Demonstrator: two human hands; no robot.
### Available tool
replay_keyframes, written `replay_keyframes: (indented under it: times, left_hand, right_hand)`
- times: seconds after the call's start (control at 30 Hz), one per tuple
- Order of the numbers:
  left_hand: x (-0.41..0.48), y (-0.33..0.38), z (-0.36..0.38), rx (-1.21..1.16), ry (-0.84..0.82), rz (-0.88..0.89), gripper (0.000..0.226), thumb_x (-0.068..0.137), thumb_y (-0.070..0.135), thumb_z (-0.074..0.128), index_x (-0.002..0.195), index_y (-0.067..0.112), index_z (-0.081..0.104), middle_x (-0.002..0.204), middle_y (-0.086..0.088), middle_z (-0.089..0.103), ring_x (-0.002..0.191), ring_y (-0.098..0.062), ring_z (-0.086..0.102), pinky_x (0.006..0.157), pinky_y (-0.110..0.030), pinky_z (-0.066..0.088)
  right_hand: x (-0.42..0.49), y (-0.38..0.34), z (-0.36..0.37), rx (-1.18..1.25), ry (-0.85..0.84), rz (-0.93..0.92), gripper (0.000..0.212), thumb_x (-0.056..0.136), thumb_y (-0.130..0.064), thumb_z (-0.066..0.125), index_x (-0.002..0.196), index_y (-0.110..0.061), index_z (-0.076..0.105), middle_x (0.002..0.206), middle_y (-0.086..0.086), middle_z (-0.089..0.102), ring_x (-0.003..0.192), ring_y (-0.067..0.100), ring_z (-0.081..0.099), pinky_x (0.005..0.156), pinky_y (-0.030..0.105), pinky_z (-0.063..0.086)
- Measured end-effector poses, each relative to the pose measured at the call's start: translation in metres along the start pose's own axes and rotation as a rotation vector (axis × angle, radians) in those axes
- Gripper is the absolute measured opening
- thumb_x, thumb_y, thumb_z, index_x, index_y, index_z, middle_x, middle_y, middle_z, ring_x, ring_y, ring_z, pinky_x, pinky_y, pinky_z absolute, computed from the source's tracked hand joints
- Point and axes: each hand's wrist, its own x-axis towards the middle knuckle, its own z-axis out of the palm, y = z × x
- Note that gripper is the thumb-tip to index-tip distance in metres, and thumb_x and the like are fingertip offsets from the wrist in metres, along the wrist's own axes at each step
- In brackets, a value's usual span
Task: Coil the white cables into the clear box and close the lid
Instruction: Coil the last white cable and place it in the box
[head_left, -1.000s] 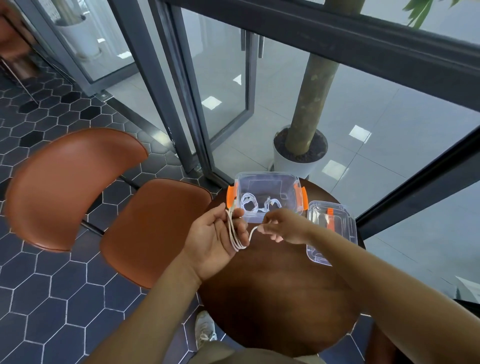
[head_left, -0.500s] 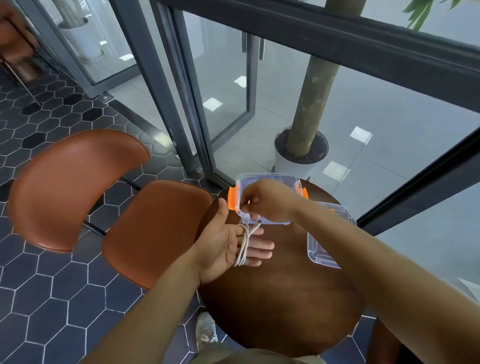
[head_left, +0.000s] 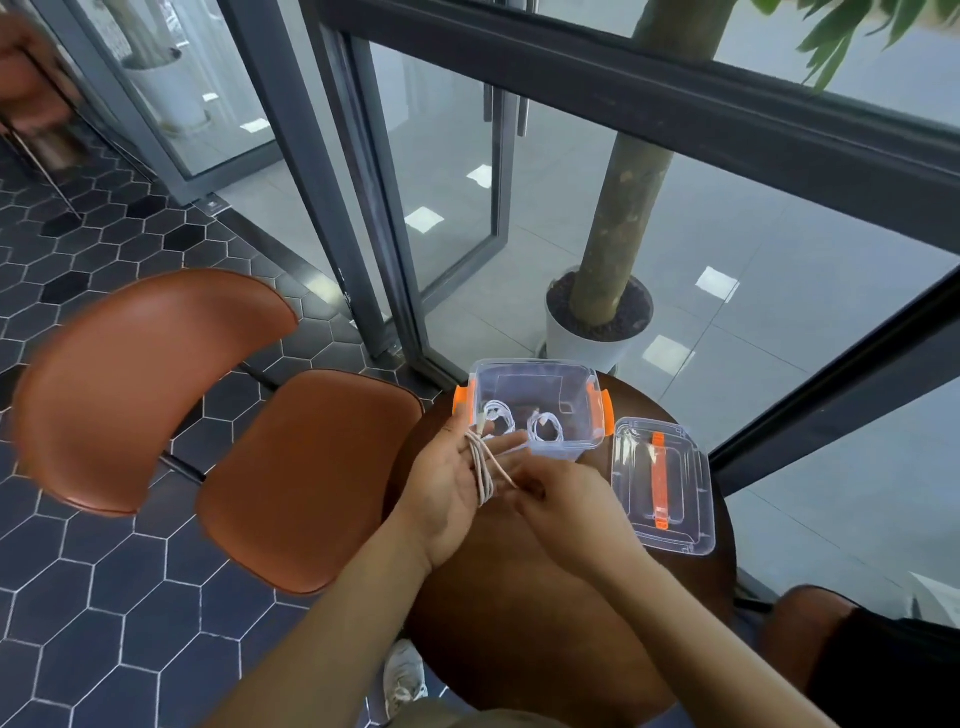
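White cable (head_left: 483, 467) is looped several times around the straight fingers of the left hand (head_left: 452, 488), which lies palm up over the far left part of the round wooden surface (head_left: 519, 623), fingers spread a little and pointing toward the clear box (head_left: 535, 366). One loose strand leaves the loops and runs to the right hand (head_left: 566, 499), which sits just beside the left fingers and pinches that strand at its fingertips.

At the far edge of the surface the clear box stands open, an orange latch hanging on each side. Two coiled cables (head_left: 545, 428) lie side by side on its bottom, toward the near wall. The left fingertips reach just in front of the box's near left corner; whether they touch it I cannot tell.

On the right edge of the surface, just beside the box, the lid (head_left: 696, 519) lies flat with its orange handle running along its middle.

Left of the surface a brown leather chair (head_left: 306, 478) stands on dark hexagonal floor tiles (head_left: 104, 597). Behind the glass beyond the far edge, a tree trunk rises from a white pot (head_left: 576, 343). A pale shoe (head_left: 405, 675) shows below the near edge.
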Motion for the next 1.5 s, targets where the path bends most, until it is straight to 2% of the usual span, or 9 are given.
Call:
replay_keyframes:
  times: [0.17, 0.3, 0.43, 0.63, 1.0, 1.13, 1.23, 1.4, 1.5]
  left_hand:
    - [0.007, -0.012, 0.010, -0.100, 0.070, 0.116, 0.021, 0.101, 0.015, 0.052, 0.113, 0.000, 0.059, 0.100, -0.022, 0.074, 0.099, -0.033, 0.073, 0.080, -0.038, 0.061]
    - [0.009, -0.013, 0.012, -0.192, 0.114, 0.122, 0.026, 0.105, 0.019, 0.044, 0.098, -0.001, 0.059, 0.075, -0.015, 0.072, 0.091, -0.034, 0.075, 0.083, -0.040, 0.058]
    - [0.002, -0.014, 0.014, -0.247, 0.035, 0.122, 0.019, 0.092, 0.025, 0.051, 0.080, 0.010, 0.053, 0.057, -0.006, 0.047, 0.065, -0.027, 0.062, 0.086, -0.041, 0.048]
    - [0.000, -0.015, 0.010, -0.264, -0.029, 0.155, 0.019, 0.088, 0.022, 0.051, 0.073, 0.011, 0.051, 0.047, 0.000, 0.032, 0.044, -0.018, 0.038, 0.075, -0.037, 0.044]
    - [-0.002, 0.000, 0.005, -0.173, 0.006, -0.031, 0.030, 0.103, 0.021, 0.040, 0.081, 0.006, 0.053, 0.057, -0.008, 0.047, 0.058, -0.026, 0.064, 0.091, -0.046, 0.046]
    - [-0.003, 0.013, 0.003, 0.162, 0.127, -0.142, 0.032, 0.106, 0.019, 0.038, 0.080, 0.009, 0.054, 0.064, -0.007, 0.052, 0.067, -0.024, 0.064, 0.080, -0.041, 0.050]
    - [-0.008, 0.010, -0.002, 0.482, 0.233, -0.082, 0.027, 0.106, 0.019, 0.044, 0.085, 0.012, 0.059, 0.073, -0.004, 0.063, 0.080, -0.023, 0.062, 0.081, -0.042, 0.047]
    - [-0.015, 0.002, 0.000, 0.508, 0.255, 0.023, 0.018, 0.103, 0.009, 0.052, 0.098, -0.002, 0.066, 0.093, -0.023, 0.071, 0.086, -0.032, 0.072, 0.068, -0.037, 0.064]
    - [-0.017, 0.000, 0.002, 0.514, 0.281, 0.108, 0.018, 0.103, 0.009, 0.054, 0.093, 0.002, 0.068, 0.090, -0.021, 0.074, 0.085, -0.032, 0.074, 0.068, -0.032, 0.064]
  right_hand:
    - [-0.009, 0.009, 0.014, 0.199, 0.077, 0.012, 0.016, 0.096, -0.028, 0.060, 0.103, -0.027, 0.075, 0.096, -0.008, 0.076, 0.086, 0.009, 0.067, 0.077, 0.029, 0.053]
    - [-0.009, 0.011, 0.028, 0.579, 0.056, 0.192, 0.017, 0.098, -0.025, 0.060, 0.089, -0.018, 0.073, 0.071, -0.010, 0.065, 0.067, 0.006, 0.056, 0.069, 0.030, 0.045]
    - [-0.007, 0.015, 0.035, 0.969, 0.027, 0.411, 0.032, 0.101, -0.033, 0.056, 0.078, -0.011, 0.060, 0.061, -0.002, 0.052, 0.060, 0.015, 0.047, 0.062, 0.035, 0.041]
    - [-0.006, 0.014, 0.033, 1.663, -0.324, 0.412, 0.027, 0.103, -0.029, 0.045, 0.094, -0.009, 0.060, 0.065, 0.007, 0.041, 0.052, 0.016, 0.024, 0.059, 0.031, 0.022]
    - [0.012, 0.033, 0.032, 1.315, -0.248, 0.389, 0.017, 0.096, -0.015, 0.058, 0.096, -0.002, 0.069, 0.065, 0.003, 0.046, 0.054, 0.014, 0.033, 0.055, 0.025, 0.042]
    - [0.010, 0.037, 0.039, 1.383, -0.206, 0.431, 0.023, 0.095, -0.015, 0.062, 0.102, 0.005, 0.070, 0.065, 0.004, 0.050, 0.054, 0.014, 0.037, 0.055, 0.025, 0.041]
    - [0.012, 0.043, 0.036, 1.249, -0.113, 0.385, 0.021, 0.094, -0.016, 0.066, 0.092, 0.002, 0.077, 0.069, 0.010, 0.058, 0.061, 0.017, 0.050, 0.059, 0.026, 0.045]
    - [0.011, 0.043, 0.014, 0.990, -0.102, 0.237, 0.023, 0.096, -0.018, 0.065, 0.094, 0.002, 0.076, 0.083, 0.016, 0.069, 0.070, 0.018, 0.058, 0.063, 0.022, 0.049]
    - [0.006, 0.044, 0.001, 0.801, -0.110, 0.089, 0.021, 0.097, -0.026, 0.065, 0.101, -0.009, 0.076, 0.087, 0.004, 0.075, 0.076, 0.011, 0.066, 0.072, 0.024, 0.052]
